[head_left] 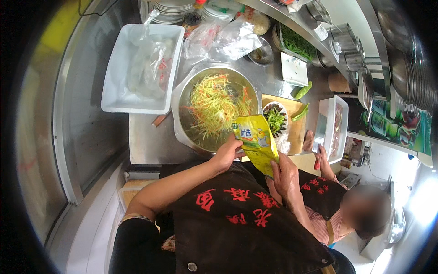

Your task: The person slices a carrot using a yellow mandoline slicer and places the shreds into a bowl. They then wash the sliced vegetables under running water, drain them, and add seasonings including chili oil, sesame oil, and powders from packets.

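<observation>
Both my hands hold a yellow plastic seasoning pouch, tilted with its top end over the rim of a large metal basin. Fingers of my left hand grip the pouch's upper left edge near the rim. Lower down, my right hand pinches its right side. Shredded pale green and orange vegetables lie heaped in the basin. Whether anything leaves the pouch cannot be seen. Just right of the basin, a white bowl of sliced green vegetables rests on a wooden cutting board.
A white plastic tub with clear bags stands at left. Behind the basin are plastic bags, a sauce bottle and stacked plates. At right, a co-worker's hand holds a cleaver beside a white tray of meat. Metal shelving overhangs the right side.
</observation>
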A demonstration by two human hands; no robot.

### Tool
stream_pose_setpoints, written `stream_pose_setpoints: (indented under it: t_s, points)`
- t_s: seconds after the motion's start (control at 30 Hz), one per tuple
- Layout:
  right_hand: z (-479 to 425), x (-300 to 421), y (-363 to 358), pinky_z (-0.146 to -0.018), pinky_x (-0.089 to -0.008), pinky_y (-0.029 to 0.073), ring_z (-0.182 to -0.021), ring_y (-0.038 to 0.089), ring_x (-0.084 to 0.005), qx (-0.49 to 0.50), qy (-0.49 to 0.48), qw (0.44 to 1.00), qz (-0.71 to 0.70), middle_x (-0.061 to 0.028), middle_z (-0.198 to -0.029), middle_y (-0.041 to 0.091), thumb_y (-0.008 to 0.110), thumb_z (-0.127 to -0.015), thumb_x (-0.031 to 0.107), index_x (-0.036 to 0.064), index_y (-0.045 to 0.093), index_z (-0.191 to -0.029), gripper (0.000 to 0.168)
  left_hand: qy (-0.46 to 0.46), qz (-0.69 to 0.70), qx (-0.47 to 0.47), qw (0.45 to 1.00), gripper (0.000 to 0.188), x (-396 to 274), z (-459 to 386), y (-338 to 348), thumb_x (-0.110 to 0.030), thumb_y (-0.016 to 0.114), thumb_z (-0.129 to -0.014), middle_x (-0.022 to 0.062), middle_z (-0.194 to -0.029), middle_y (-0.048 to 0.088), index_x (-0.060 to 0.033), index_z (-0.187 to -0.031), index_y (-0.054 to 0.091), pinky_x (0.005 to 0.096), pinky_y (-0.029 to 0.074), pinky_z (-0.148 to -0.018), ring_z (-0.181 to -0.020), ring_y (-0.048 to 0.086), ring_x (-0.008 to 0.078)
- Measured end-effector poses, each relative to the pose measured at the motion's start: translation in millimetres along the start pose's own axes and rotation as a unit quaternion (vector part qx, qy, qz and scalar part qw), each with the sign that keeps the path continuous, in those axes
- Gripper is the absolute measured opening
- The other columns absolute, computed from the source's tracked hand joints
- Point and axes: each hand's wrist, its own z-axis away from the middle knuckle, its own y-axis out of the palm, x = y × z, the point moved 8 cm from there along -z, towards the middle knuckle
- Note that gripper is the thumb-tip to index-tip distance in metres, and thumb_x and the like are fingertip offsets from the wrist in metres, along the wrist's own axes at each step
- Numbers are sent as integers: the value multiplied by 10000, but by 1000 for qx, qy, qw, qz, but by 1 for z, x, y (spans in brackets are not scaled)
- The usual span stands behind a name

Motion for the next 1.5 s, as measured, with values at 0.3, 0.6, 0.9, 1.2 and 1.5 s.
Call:
stream_pose_setpoints:
  t_s: [0.3,0.6,0.9,1.2,1.5]
  points:
    - [1,-9,2,-734,-454,497,-866,602,-445,23,36,999,-9,-260,-930,615,595,-859,4,-1,572,-1186,328,29,41,24,998,527,10,-8,-8,-206,413,-951,74,-1355,473,-114,-1452,278,391,444,-948,-1223,490,213]
    - [-4,0,-3,-746,-456,497,-882,603,-452,7,18,1000,-12,-275,-953,614,598,-860,11,-16,572,-1179,322,65,43,20,997,547,-9,5,2,-160,390,-946,88,-1401,422,-88,-1471,253,398,416,-1020,-1268,448,216]
    - [-3,-5,1,-728,-439,496,-879,600,-455,1,18,1000,-8,-274,-940,614,576,-884,30,-9,562,-1176,295,77,9,18,997,509,-9,6,1,-135,387,-931,112,-1384,447,-45,-1427,317,418,391,-1037,-1242,480,239]
    - [-3,-7,7,-741,-466,503,-882,600,-456,16,8,1000,-12,-269,-960,617,606,-856,24,-1,571,-1168,315,40,5,33,999,493,5,-2,-7,-182,402,-957,83,-1366,464,-90,-1435,319,383,431,-978,-1221,486,200]
    - [2,-13,9,-744,-462,500,-877,602,-450,12,24,1000,-15,-268,-952,614,595,-871,34,-12,572,-1158,291,51,-25,22,998,485,-13,6,5,-170,408,-954,73,-1367,450,-85,-1424,326,381,433,-969,-1215,478,197]
